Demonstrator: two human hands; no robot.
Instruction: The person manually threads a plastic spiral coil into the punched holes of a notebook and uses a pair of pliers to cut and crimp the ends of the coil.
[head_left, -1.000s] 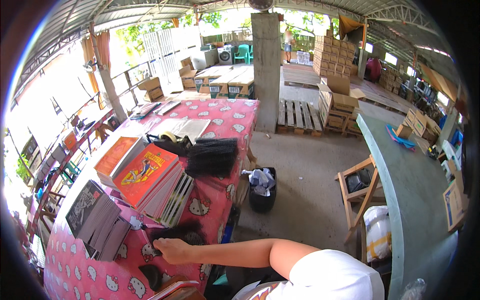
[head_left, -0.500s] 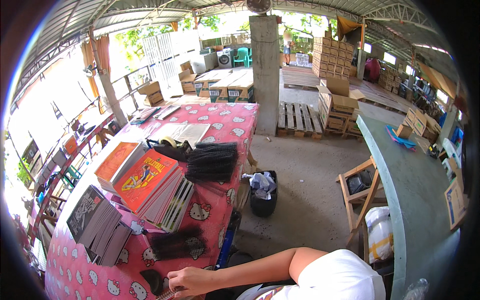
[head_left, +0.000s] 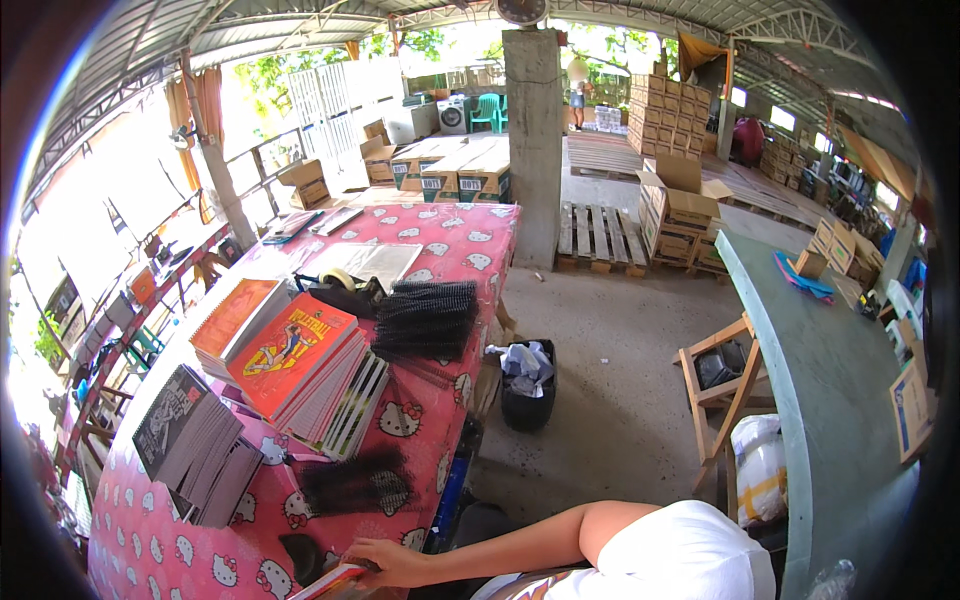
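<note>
Red-edged booklet lies under the right hand fingers.

notebooks on table; bin right (floor)

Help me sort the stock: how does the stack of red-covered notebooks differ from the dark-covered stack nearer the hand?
The red-covered stack has bright red and orange illustrated covers; the dark-covered stack is grey and black. The red-covered stack sits mid-table, while the dark-covered stack lies nearer the table's near end, closer to the hand. The red-covered stack looks larger. Both are fanned, slipping piles on the pink patterned tablecloth.
</note>
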